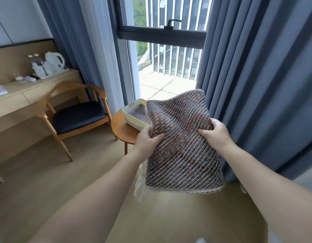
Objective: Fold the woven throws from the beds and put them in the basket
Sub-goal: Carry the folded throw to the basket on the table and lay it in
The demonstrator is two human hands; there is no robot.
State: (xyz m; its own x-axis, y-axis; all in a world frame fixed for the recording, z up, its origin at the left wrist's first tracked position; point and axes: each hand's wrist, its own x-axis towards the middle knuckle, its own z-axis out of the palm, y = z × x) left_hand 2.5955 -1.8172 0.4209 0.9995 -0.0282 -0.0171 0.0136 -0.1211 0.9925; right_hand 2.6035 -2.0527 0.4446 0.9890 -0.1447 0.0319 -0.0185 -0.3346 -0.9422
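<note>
Gripping folded throw [179, 141] midair, left hand [147, 137] and right hand [215, 132] pinching opposite edges, near basket [132, 120] on round table [120, 128]. Soft, floppy weave, looks light; I keep side holds, else fold sags open.

The woven throw [182, 148] is a tight diagonal weave of grey, brown and cream threads, with rust-orange patches and a cream border. A second throw [138, 113] of the same weave lies in the cream-white basket [130, 121]. The round bench [119, 131] and the chair [78, 116] are honey-coloured wood, and the chair's seat is near black. The curtains [257, 67] are slate blue, the floor [37, 172] tan and the kettle [54, 61] white.
</note>
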